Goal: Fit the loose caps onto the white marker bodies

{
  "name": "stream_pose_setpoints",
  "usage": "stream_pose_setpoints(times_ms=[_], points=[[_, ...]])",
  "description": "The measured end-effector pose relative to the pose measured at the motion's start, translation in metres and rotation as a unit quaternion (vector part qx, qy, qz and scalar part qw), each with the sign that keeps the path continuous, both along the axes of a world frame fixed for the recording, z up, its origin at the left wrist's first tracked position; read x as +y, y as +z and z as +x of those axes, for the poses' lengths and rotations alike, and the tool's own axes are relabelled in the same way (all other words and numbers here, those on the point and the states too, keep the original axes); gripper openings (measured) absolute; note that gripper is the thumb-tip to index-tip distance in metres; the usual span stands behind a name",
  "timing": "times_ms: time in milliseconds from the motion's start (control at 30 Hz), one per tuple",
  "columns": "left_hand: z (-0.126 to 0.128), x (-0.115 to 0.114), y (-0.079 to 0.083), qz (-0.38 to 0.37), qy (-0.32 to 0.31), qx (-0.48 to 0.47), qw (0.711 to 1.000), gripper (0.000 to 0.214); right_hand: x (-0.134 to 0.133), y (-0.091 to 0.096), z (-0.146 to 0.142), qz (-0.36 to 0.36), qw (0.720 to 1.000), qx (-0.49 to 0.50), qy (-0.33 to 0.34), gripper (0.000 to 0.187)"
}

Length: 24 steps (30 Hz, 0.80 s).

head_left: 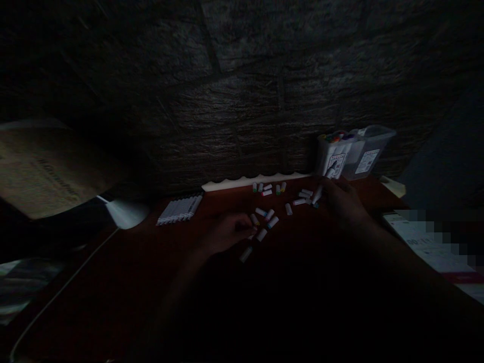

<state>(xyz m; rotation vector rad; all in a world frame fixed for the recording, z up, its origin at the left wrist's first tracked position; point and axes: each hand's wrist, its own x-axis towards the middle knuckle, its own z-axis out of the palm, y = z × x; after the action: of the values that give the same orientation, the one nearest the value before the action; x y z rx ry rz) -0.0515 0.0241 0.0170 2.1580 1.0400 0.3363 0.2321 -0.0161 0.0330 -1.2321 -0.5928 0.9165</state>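
My right hand grips a white marker, held at a slant with its dark tip pointing up and a teal end low near the table. Just left of that hand lie several white marker caps with coloured ends. My left hand rests low over the table with its fingers curled together; dimness hides what is between the fingertips. Beside those fingertips is a cap with a yellowish end. More loose caps are scattered to its right, including blue-ended ones.
A row of white markers lies at left. Against the brick wall stand a clear box of markers and another clear box. A white lamp shade, its cord, a brown paper bag and printed paper edge the table.
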Motion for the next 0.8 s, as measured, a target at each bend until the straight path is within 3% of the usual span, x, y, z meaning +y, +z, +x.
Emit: stream_pose_setpoints(times_ms=[167,300,433,567,800], points=[[0.007,-0.005,0.006,0.073,0.026,-0.003,0.997,0.024,0.000,-0.002,0.000,0.013,1.000,-0.021,0.018,0.017],[0.011,-0.014,0.010,0.075,-0.003,0.035,0.997,0.025,0.002,-0.009,0.002,0.013,0.999,-0.041,0.022,0.027],[0.018,-0.021,0.007,0.143,-0.044,0.087,0.985,0.021,0.001,-0.009,-0.002,0.018,0.996,-0.074,0.044,0.034],[0.021,-0.022,0.008,0.168,-0.042,0.047,0.984,0.013,-0.006,-0.002,-0.013,0.019,0.989,-0.096,0.115,0.037],[0.027,-0.026,0.015,0.125,0.048,-0.066,0.989,0.023,-0.017,0.004,-0.028,0.074,0.969,-0.074,0.222,0.030]])
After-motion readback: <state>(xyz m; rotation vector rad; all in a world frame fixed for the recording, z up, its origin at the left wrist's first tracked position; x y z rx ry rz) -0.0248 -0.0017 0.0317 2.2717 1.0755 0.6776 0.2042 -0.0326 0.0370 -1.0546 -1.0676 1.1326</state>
